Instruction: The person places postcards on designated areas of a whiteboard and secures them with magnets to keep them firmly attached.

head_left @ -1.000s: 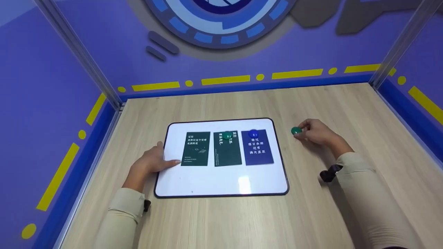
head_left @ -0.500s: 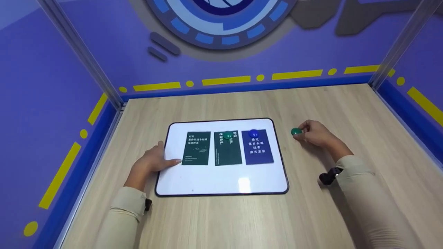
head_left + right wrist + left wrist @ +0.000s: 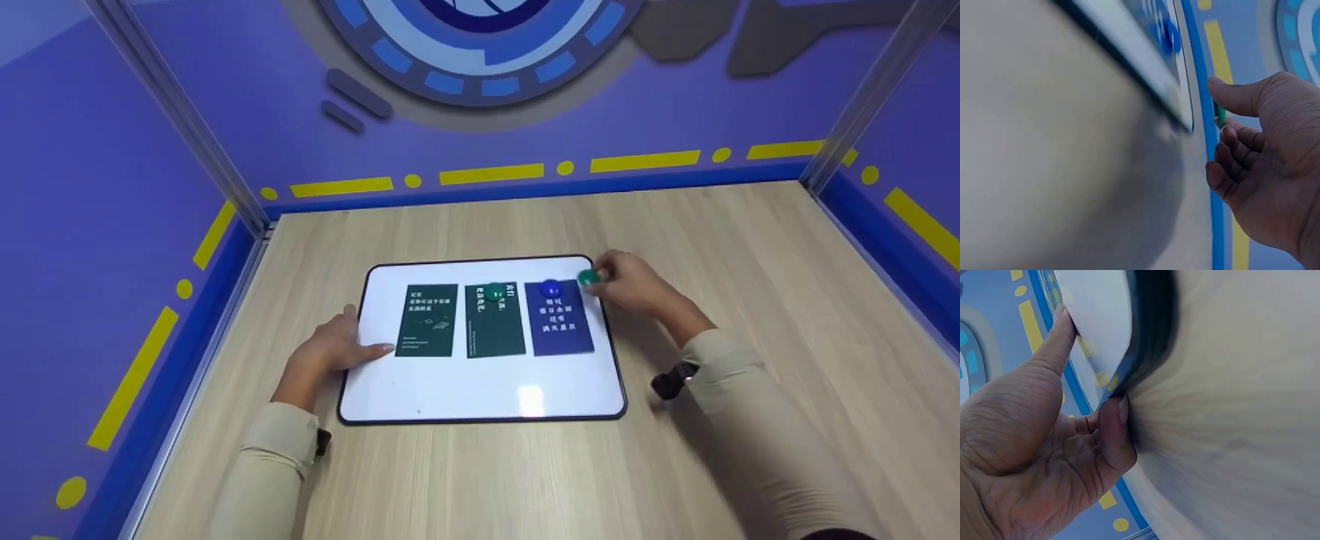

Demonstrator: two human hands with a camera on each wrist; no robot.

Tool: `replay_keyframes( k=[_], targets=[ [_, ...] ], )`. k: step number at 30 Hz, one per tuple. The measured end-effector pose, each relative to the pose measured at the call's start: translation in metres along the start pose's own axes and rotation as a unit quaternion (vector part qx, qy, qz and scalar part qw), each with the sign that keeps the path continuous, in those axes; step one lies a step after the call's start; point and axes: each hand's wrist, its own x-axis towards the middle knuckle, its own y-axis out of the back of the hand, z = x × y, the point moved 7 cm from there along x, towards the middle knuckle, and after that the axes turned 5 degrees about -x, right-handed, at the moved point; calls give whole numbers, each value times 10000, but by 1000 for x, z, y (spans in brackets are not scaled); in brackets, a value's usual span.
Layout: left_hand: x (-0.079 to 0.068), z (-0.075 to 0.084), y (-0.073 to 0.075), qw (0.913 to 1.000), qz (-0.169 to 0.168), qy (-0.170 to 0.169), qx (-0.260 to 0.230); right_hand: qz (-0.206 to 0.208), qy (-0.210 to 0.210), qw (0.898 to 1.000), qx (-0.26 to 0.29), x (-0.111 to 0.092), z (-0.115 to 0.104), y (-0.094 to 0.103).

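A whiteboard (image 3: pixel 480 390) with a dark frame lies on the table, bearing three cards in a row. My left hand (image 3: pixel 330 345) grips its left edge, thumb over the white face and curled fingers at the rim. Over the board's upper right corner, my right hand (image 3: pixel 634 285) pinches a round green magnet (image 3: pixel 588 278) between thumb and fingertips. Nearest to it is the blue card (image 3: pixel 562 330), with a blue magnet (image 3: pixel 551 288) on its top. The middle green card (image 3: pixel 495 330) bears another green magnet (image 3: pixel 494 292). On the left green card (image 3: pixel 426 322) no magnet shows.
The wooden table (image 3: pixel 465 480) is bounded by printed purple panels (image 3: pixel 480 142) at the back and both sides. Metal posts (image 3: pixel 862 97) stand at the back corners. A light reflection falls on the board's lower right.
My right hand has moved left with the green magnet, from the table right of the board to over its upper right corner. The left hand keeps its hold on the board.
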Motion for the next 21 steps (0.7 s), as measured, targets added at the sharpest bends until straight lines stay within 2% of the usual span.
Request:
replay_keyframes(
  k=[8,15,21],
  targets=[
    [1,0,-1,9999,23,97,-70,-292,770,9960,-345,18,-92,-62],
    [3,6,-2,10000,73,54,-35,-557,838,9939,-450,33,-137,-107],
    [1,-1,1,9999,86,87,-11,-695,950,9915,-553,49,-171,-137]
  ],
)
